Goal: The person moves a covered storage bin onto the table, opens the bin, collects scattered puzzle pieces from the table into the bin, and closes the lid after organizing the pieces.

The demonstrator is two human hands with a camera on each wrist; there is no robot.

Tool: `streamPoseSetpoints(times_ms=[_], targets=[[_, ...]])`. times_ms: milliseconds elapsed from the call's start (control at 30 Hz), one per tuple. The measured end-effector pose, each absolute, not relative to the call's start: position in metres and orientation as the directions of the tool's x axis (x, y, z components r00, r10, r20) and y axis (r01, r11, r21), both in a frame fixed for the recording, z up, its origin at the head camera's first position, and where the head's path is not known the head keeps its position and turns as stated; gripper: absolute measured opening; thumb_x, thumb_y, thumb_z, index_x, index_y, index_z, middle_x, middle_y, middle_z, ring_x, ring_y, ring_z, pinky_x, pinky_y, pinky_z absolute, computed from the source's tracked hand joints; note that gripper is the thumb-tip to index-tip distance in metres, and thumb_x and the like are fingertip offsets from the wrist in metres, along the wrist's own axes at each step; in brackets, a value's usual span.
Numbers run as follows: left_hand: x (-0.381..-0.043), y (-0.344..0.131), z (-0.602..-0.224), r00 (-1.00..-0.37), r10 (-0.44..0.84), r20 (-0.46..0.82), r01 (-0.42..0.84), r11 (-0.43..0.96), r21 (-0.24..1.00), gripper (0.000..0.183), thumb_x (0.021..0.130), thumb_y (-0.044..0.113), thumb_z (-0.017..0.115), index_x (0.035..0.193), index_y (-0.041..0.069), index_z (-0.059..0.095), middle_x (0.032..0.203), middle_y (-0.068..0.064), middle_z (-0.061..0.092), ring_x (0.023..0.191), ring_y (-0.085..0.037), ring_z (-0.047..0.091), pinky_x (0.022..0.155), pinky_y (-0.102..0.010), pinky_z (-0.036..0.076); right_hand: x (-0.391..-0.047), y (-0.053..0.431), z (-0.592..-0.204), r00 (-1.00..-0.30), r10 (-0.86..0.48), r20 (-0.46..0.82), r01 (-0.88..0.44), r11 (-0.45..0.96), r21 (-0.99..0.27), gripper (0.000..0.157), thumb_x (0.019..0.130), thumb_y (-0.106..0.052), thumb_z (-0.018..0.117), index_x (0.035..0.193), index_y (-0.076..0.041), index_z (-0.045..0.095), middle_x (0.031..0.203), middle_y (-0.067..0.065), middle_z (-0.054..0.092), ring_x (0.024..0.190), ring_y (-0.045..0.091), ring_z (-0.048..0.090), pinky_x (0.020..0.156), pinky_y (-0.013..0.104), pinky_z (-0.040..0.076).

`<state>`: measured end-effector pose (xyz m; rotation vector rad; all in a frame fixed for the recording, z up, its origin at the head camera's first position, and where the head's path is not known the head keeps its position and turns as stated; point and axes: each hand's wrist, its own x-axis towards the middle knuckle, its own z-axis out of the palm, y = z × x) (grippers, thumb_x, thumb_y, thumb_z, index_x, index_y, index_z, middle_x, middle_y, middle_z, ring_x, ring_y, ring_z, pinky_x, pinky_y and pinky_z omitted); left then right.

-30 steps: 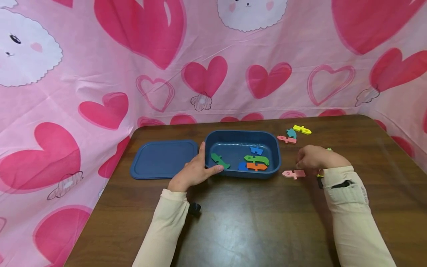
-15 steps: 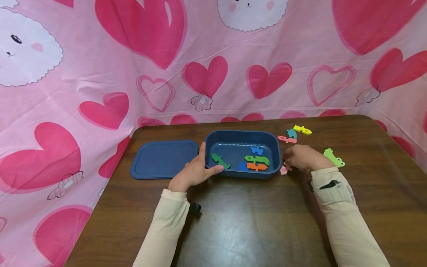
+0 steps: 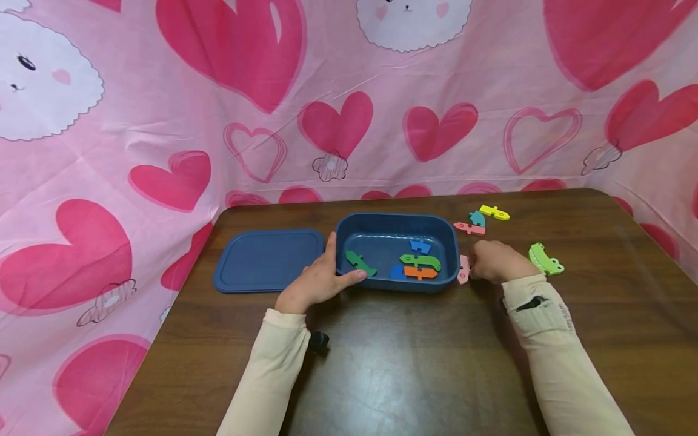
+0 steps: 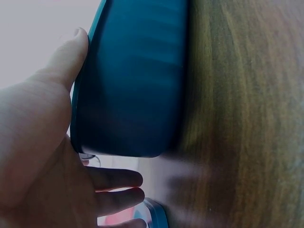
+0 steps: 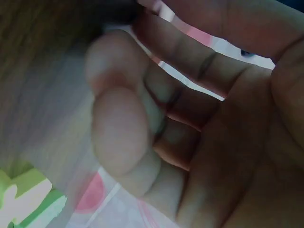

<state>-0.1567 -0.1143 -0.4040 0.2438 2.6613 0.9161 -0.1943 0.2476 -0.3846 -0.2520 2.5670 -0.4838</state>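
Observation:
A blue rectangular box (image 3: 397,284) stands uncovered on the table with several puzzle pieces inside, among them an orange one (image 3: 420,272) and a dark green one (image 3: 360,264). My left hand (image 3: 316,280) rests at its left front corner, thumb over the rim and fingers extended along the end wall. In the left wrist view, the thumb (image 4: 71,54) lies against the box wall. Just outside the box's right end, my right hand (image 3: 501,261) pinches a pink puzzle piece (image 3: 463,270) at its fingertips. The right wrist view shows curled fingers (image 5: 121,128); the piece is mostly hidden there.
A blue lid (image 3: 267,260) lies left of the box. Behind my right hand lie another pink piece (image 3: 470,229), a teal piece (image 3: 477,218) and a yellow piece (image 3: 494,212). A light green crocodile-head piece (image 3: 545,259) is to its right. A heart-patterned cloth (image 3: 382,175) hangs behind the table.
My right hand has moved left, bringing the pink piece from the table up beside the box and turning it. The crocodile-head piece has come into sight. My left hand has stayed put.

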Motion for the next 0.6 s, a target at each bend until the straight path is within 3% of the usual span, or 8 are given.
streamPoseSetpoints(times_ms=[233,400,600], targets=[[-0.155,-0.114,-0.403,-0.936,0.263,-0.233,0.063,0.778,0.625,0.116,0.089,0.066,0.063,0.162,0.018,-0.014,0.168,-0.012,0.011,0.151,-0.034,0.017,0.117,-0.060,0.017,-0.197,0.245,-0.390,-0.885,-0.267,-0.381,-0.129,0.927,-0.352,0.035,0.090,-0.010,0.071,0.120,0.008,0.067,0.091,0.014,0.066,0.080,0.032,0.059,0.075,0.051,0.053],[-0.155,-0.114,-0.404,-0.939,0.264,-0.218,0.081,0.790,0.608,0.118,0.088,0.069,0.062,0.162,0.014,-0.013,0.167,-0.015,0.011,0.152,-0.034,0.014,0.117,-0.062,0.011,-0.197,0.253,-0.390,-0.912,-0.269,-0.309,-0.154,0.924,-0.349,0.027,0.090,-0.013,0.071,0.111,0.004,0.071,0.087,0.011,0.066,0.078,0.031,0.058,0.070,0.049,0.052],[-0.154,-0.114,-0.404,-0.939,0.267,-0.218,0.082,0.788,0.610,0.118,0.089,0.069,0.062,0.161,0.015,-0.015,0.167,-0.015,0.009,0.152,-0.034,0.013,0.117,-0.061,0.012,-0.195,0.263,-0.379,-0.944,-0.237,-0.229,-0.137,0.914,-0.381,0.022,0.088,-0.015,0.071,0.103,0.002,0.071,0.084,0.010,0.066,0.077,0.032,0.057,0.068,0.047,0.051]])
